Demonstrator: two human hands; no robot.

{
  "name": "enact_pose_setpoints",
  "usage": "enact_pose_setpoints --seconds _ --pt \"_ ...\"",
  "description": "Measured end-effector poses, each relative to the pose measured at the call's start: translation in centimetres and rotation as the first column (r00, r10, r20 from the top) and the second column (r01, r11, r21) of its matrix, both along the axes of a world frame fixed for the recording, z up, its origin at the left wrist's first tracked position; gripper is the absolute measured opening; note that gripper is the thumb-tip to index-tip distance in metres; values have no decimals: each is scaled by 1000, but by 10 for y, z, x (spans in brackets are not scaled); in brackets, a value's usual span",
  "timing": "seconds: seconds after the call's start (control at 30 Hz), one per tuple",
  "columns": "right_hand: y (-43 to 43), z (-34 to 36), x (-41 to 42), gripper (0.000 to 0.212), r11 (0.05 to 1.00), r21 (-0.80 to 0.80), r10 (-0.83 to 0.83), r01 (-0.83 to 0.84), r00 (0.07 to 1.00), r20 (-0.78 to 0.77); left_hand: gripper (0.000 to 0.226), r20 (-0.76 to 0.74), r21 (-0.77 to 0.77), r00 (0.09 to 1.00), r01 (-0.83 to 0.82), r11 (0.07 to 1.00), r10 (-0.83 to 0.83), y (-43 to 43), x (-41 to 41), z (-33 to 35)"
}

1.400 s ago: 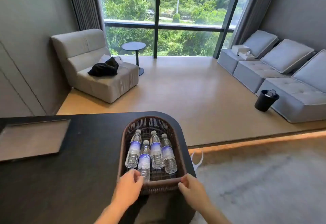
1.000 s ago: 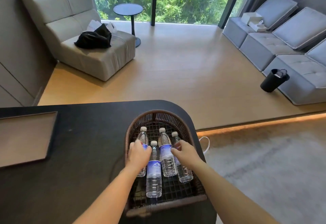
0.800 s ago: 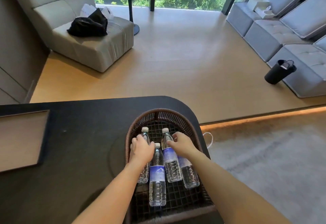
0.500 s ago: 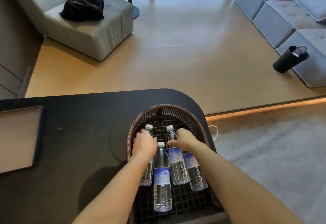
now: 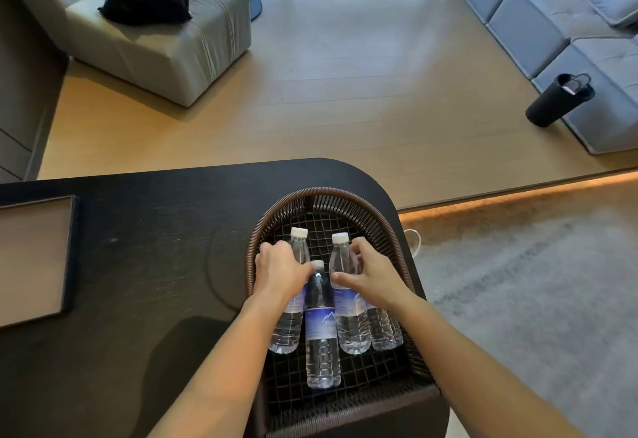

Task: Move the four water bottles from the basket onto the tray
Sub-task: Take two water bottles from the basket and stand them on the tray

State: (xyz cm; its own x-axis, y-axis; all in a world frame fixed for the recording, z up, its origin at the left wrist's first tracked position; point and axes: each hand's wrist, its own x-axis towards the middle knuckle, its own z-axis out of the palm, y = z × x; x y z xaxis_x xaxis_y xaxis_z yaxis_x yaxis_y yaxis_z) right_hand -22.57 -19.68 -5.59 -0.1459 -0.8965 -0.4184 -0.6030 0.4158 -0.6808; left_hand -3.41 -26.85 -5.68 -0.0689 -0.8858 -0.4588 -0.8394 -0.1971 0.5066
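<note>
Rightmost bottle [image 5: 385, 329]: mostly hidden behind the right hand [image 5: 371, 277] and wrist, only its lower body shows. Leftmost bottle [image 5: 289, 313]: middle covered by the left hand [image 5: 280, 273]; cap and base visible. Tray [image 5: 32, 261]: cut off by the left edge of the view. Basket [image 5: 345, 410]: near rim partly hidden by both forearms. Label print too small to read.

Left hand: fingers curled over the upper part of the leftmost bottle, palm down, thumb tip touching the neck of the second bottle [image 5: 321, 330]. Whether the fingers close fully around it cannot be told; the underside is hidden.

Right hand: fingers half open and arched, thumb resting on the shoulder of the third bottle [image 5: 347, 306], the other fingers reaching over toward the rightmost one. Looks like a touch more than a firm hold; cannot tell for certain.

All four bottles lie on their sides in the woven brown basket, caps pointing away from the person, packed side by side; the second lies nearer the person than the others. Basket sits at the rounded right end of the dark tabletop [image 5: 145, 248]. Tray lies flat on the same tabletop, well apart to the left, with nothing on its visible part
</note>
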Motion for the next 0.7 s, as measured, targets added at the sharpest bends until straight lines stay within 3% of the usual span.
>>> enact_pose_setpoints --seconds 0.23,0.43,0.7 --pt "60 16 8 53 976 -180 -112 124 991 75 65 -252 -111 963 67 992 -93 61 32 13" --pt "108 38 27 65 904 -400 -157 152 987 20 50 -316 -288 933 77 955 -171 100 54 30" --pt "167 102 67 68 792 -594 -218 143 974 -57 64 -408 -477 887 -4 879 -217 157 88 74"
